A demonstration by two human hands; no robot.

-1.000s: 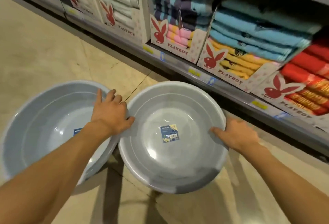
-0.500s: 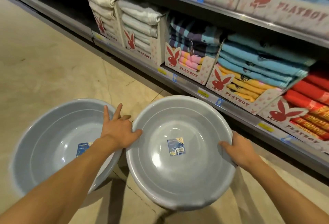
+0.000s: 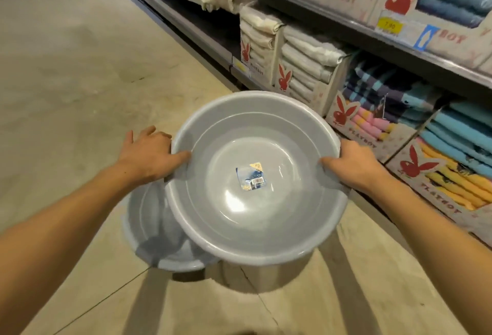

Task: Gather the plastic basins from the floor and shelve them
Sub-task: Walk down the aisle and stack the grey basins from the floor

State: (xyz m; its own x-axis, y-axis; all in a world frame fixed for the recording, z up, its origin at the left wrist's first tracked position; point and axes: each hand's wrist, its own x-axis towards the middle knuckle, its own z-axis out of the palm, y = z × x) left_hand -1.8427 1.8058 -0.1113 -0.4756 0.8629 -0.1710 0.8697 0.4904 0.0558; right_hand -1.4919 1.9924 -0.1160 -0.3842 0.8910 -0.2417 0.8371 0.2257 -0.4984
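A beige tiled floor [image 3: 80, 73] runs along a store aisle. Above it the left hand [image 3: 149, 154] and right hand [image 3: 356, 165] each clamp opposite rims of a grey basin [image 3: 255, 230], held over a second basin [image 3: 154, 233] that it mostly hides. Beyond, on the right, shelves [image 3: 332, 17] carry boxed folded towels [image 3: 452, 132], cut off by the frame's edge.

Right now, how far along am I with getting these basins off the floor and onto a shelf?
Done: nothing shelved in view. In hand: the left hand and right hand grip the rim of one grey basin, raised off the floor. Left: the second basin below it, then shelving both.
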